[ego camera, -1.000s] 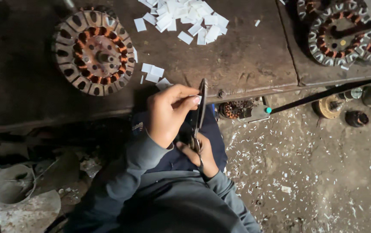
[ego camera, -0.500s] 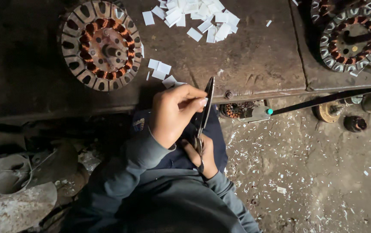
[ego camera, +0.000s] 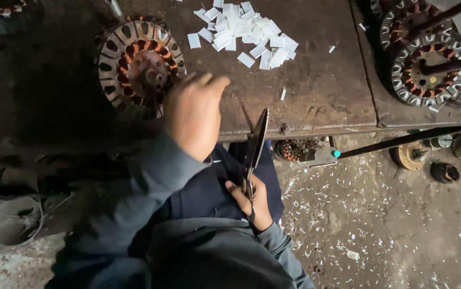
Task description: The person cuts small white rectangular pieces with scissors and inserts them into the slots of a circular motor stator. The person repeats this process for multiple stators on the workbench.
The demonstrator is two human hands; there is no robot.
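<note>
Paper scraps point(ego camera: 348, 214) litter dusty floor point(ego camera: 402, 241) below worn metal bench point(ego camera: 316, 101).

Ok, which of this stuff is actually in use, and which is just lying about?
In use:
- scissors, held in the right hand
- left hand, reaching over the bench
- pile of white paper slips
- wound motor core

Lying about:
- grey bucket
- black rod
- floor scraps

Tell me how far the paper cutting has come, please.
Done: a pile of white slips lies on the bench, with trimmings on the floor. In hand: the right hand holds scissors; the left hand reaches toward the wound motor core. What is left cannot be told.
</note>
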